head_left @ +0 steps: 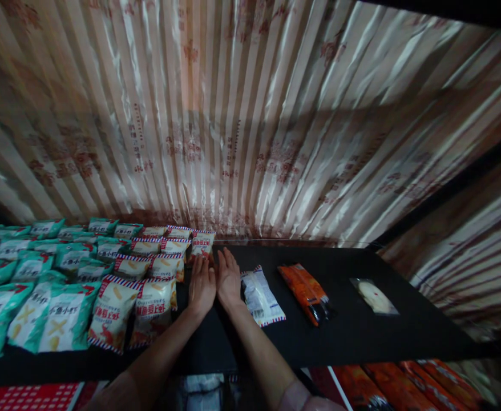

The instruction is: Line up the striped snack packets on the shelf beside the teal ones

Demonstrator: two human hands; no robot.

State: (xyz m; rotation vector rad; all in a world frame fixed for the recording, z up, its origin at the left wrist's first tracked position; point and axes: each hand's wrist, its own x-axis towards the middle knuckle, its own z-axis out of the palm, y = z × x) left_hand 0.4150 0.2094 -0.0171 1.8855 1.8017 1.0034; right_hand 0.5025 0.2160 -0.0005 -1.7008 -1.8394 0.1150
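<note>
My left hand [202,287] lies flat, its fingertips touching the lower part of a white and red snack bag [201,244] at the back of a black shelf [331,342]. Beside it, my right hand [228,277] is stretched out with its palm edge toward the shelf and holds nothing. Both wrists are close together. Left of my hands stand rows of white and red snack bags [153,305] with striped edges. To the right of my right hand, a pale snack bag [262,295] lies back side up.
Green and white snack bags [64,314] fill the left side. An orange package [305,290] and a clear packet with something pale [374,295] lie to the right. Below the front edge are a red basket [28,398] and orange packages [387,383]. A pleated curtain [216,125] hangs behind.
</note>
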